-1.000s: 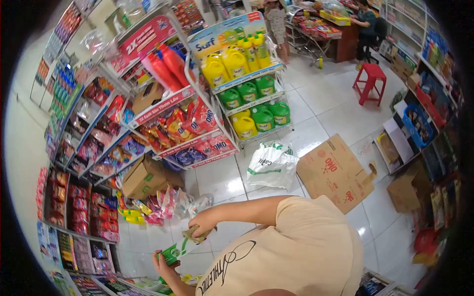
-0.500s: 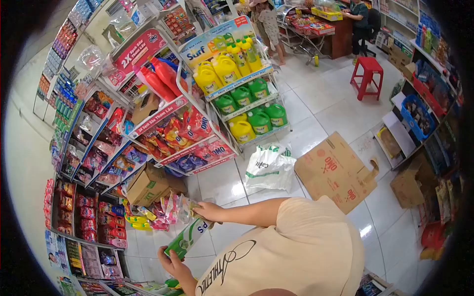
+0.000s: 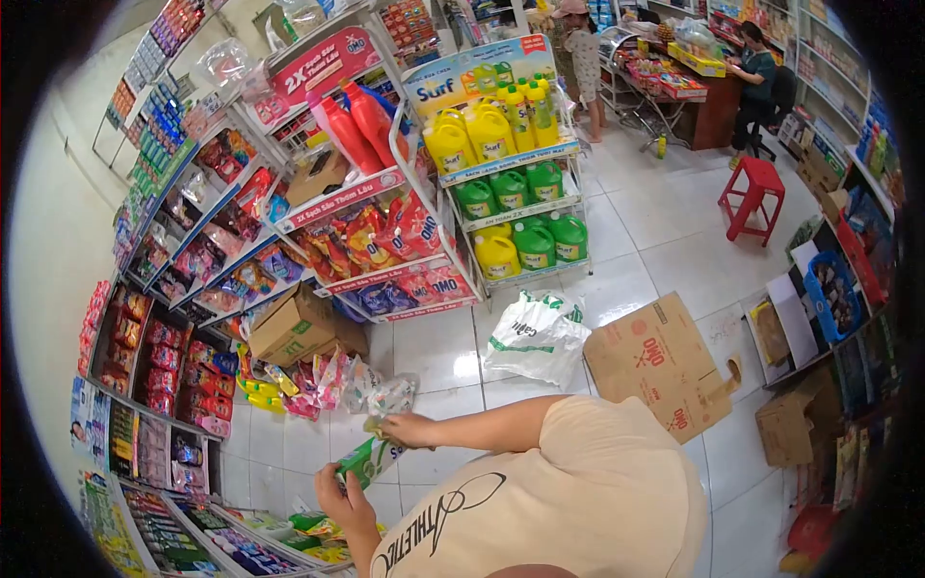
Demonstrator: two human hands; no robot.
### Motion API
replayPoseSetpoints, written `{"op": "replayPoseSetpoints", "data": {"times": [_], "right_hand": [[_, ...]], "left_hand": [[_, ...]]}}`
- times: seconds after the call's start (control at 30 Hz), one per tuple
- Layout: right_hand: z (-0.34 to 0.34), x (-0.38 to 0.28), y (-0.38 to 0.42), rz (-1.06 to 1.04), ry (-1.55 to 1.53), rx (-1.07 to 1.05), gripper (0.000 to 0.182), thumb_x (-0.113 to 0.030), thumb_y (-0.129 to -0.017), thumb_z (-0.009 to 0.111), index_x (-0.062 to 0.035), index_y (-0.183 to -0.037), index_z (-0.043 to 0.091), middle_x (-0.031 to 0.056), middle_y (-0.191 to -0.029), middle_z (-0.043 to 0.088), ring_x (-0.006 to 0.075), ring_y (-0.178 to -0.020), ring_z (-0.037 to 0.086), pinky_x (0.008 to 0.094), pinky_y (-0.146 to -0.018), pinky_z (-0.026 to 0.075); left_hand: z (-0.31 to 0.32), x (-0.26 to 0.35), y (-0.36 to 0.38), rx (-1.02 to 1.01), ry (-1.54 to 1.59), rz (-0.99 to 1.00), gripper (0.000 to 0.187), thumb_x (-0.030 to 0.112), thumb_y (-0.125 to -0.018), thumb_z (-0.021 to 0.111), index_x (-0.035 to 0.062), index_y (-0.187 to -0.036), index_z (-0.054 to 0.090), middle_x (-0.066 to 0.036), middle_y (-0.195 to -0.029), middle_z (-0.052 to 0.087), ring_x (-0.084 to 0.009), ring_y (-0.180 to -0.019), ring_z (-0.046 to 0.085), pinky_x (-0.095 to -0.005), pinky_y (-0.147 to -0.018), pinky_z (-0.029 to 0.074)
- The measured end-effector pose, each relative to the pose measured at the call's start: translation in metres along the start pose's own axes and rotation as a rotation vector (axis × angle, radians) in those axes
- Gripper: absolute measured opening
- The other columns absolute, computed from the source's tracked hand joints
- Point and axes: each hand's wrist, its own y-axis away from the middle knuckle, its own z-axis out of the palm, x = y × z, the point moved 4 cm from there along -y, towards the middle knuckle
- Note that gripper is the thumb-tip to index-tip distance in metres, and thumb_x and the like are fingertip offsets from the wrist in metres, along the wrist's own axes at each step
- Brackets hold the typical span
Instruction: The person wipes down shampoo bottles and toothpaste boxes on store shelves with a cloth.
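Observation:
A green and white box with "PS" lettering (image 3: 368, 462) is held between my two hands, above the tiled floor. Its lower left end is in my left hand (image 3: 345, 496), with the fingers wrapped round it. My right hand (image 3: 409, 431) grips the upper right end. Something small and yellowish (image 3: 374, 424) sticks out by the right fingertips; I cannot make out what it is. Just beyond that hand, clear plastic packs (image 3: 393, 395) and pink packs (image 3: 332, 374) lie on the floor beside an open cardboard box (image 3: 294, 328).
Detergent shelves (image 3: 385, 183) and a Surf rack (image 3: 511, 159) stand ahead. A white bag (image 3: 535, 337) and flattened cardboard (image 3: 660, 361) lie on the floor. A red stool (image 3: 752, 197) stands farther off, near a seated person (image 3: 756, 82) and a standing person (image 3: 583, 58).
The view has shifted, so the shelves appear farther right. The box in my hands is turned and shows less of its face. My hands are closer together.

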Motion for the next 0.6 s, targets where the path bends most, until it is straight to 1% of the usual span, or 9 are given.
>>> {"op": "replayPoseSetpoints", "data": {"times": [0.07,0.13,0.17,0.27,0.33,0.4,0.47,0.53,0.6], "right_hand": [[0.035,0.012,-0.014,-0.093,0.01,-0.074,0.033,-0.031,-0.087,0.036,-0.0106,-0.104,0.055,0.0182,-0.09,0.06,0.0335,-0.081,0.059,0.0413,-0.071,0.045],[0.054,-0.006,-0.016,-0.227,0.016,-0.219,0.033,-0.027,-0.087,0.032,-0.0107,-0.105,0.055,0.019,-0.089,0.06,0.0341,-0.085,0.057,0.0405,-0.074,0.044],[0.054,-0.017,-0.005,-0.277,-0.078,-0.101,0.033,-0.027,-0.087,0.033,-0.0106,-0.104,0.055,0.0173,-0.091,0.06,0.0325,-0.085,0.058,0.0393,-0.074,0.044],[0.023,-0.083,0.025,-0.153,-0.079,-0.219,0.035,-0.025,-0.09,0.033,-0.0065,-0.112,0.053,0.0153,-0.109,0.056,0.0291,-0.1,0.053,0.0364,-0.086,0.04],[0.015,-0.089,0.025,-0.222,-0.055,-0.236,0.035,-0.03,-0.089,0.036,-0.0077,-0.109,0.054,0.0157,-0.103,0.057,0.0308,-0.095,0.054,0.0372,-0.082,0.041],[0.018,-0.076,0.019,-0.323,-0.037,-0.192,0.032,-0.029,-0.086,0.038,-0.0104,-0.104,0.057,0.0148,-0.097,0.059,0.0323,-0.09,0.055,0.0385,-0.079,0.042],[0.011,-0.067,0.014,-0.273,0.012,-0.27,0.03,-0.024,-0.086,0.038,-0.0085,-0.102,0.058,0.0162,-0.099,0.059,0.0331,-0.09,0.055,0.0386,-0.079,0.042],[0.013,-0.038,0.0,-0.205,0.095,-0.344,0.031,-0.021,-0.085,0.037,-0.008,-0.104,0.058,0.0163,-0.1,0.059,0.0324,-0.091,0.056,0.0378,-0.08,0.042],[0.019,-0.031,0.002,-0.098,-0.002,-0.446,0.035,-0.018,-0.086,0.035,-0.0087,-0.111,0.056,0.0154,-0.108,0.058,0.0279,-0.096,0.056,0.0338,-0.085,0.042]], "left_hand": [[0.001,-0.007,0.002,-0.021,-0.043,-0.118,0.019,0.008,-0.077,0.052,-0.0034,-0.093,0.052,-0.014,-0.082,0.05,-0.0264,-0.071,0.047,-0.0338,-0.062,0.037],[0.007,-0.015,0.002,-0.027,-0.001,-0.22,0.02,0.008,-0.079,0.052,-0.0031,-0.095,0.052,-0.013,-0.085,0.052,-0.023,-0.075,0.049,-0.0318,-0.065,0.038],[0.013,-0.02,0.005,-0.056,0.023,-0.198,0.021,0.009,-0.079,0.052,-0.0032,-0.097,0.052,-0.013,-0.087,0.052,-0.0217,-0.076,0.049,-0.0312,-0.066,0.039],[0.023,-0.035,0.017,-0.083,0.16,-0.175,0.022,0.009,-0.081,0.052,-0.0038,-0.099,0.053,-0.012,-0.092,0.053,-0.0192,-0.08,0.049,-0.0299,-0.071,0.039],[0.021,-0.033,0.019,-0.019,0.346,-0.205,0.022,0.009,-0.081,0.052,-0.0043,-0.098,0.053,-0.011,-0.093,0.054,-0.0191,-0.082,0.049,-0.0299,-0.073,0.039],[0.008,-0.039,0.017,-0.029,0.291,-0.163,0.021,0.01,-0.082,0.05,-0.0038,-0.098,0.052,-0.01,-0.093,0.052,-0.0176,-0.085,0.048,-0.0285,-0.075,0.038],[-0.006,-0.071,0.019,0.039,0.319,-0.191,0.024,0.01,-0.083,0.049,-0.0025,-0.103,0.05,-0.007,-0.095,0.051,-0.0146,-0.085,0.047,-0.0255,-0.076,0.037],[-0.027,-0.07,0.007,0.065,0.363,-0.252,0.019,0.011,-0.082,0.049,-0.0024,-0.095,0.051,-0.006,-0.087,0.05,-0.014,-0.079,0.045,-0.0257,-0.071,0.037],[-0.038,-0.072,-0.001,0.058,0.457,-0.324,0.017,0.011,-0.081,0.049,-0.0021,-0.09,0.051,-0.005,-0.084,0.049,-0.0127,-0.074,0.044,-0.0252,-0.067,0.037]]}}
